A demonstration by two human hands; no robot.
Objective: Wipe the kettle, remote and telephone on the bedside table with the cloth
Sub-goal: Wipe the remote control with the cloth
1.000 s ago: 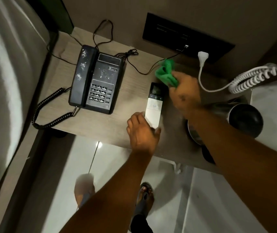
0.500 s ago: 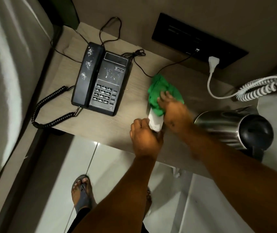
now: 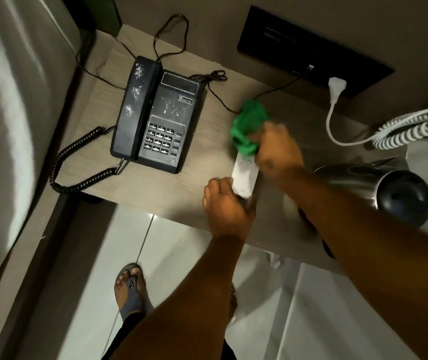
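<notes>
A white remote (image 3: pixel 244 175) lies on the wooden bedside table (image 3: pixel 155 188). My left hand (image 3: pixel 227 211) grips its near end. My right hand (image 3: pixel 276 149) holds a bunched green cloth (image 3: pixel 249 126) pressed on the remote's far end, which the cloth hides. A black telephone (image 3: pixel 158 120) with white smudges on its handset and body sits to the left. A steel kettle (image 3: pixel 379 188) with a black lid stands at the right, partly behind my right forearm.
A coiled black handset cord (image 3: pixel 78 165) trails off the table's left side. A white plug (image 3: pixel 337 89) and coiled white cable (image 3: pixel 413 126) hang by the black wall panel (image 3: pixel 309 45). A bed (image 3: pixel 7 126) lies left. My sandalled foot (image 3: pixel 129 289) is on the tiled floor.
My right hand has slid the cloth back toward the remote's far end, uncovering more of its white face. My left hand keeps its hold on the near end.
</notes>
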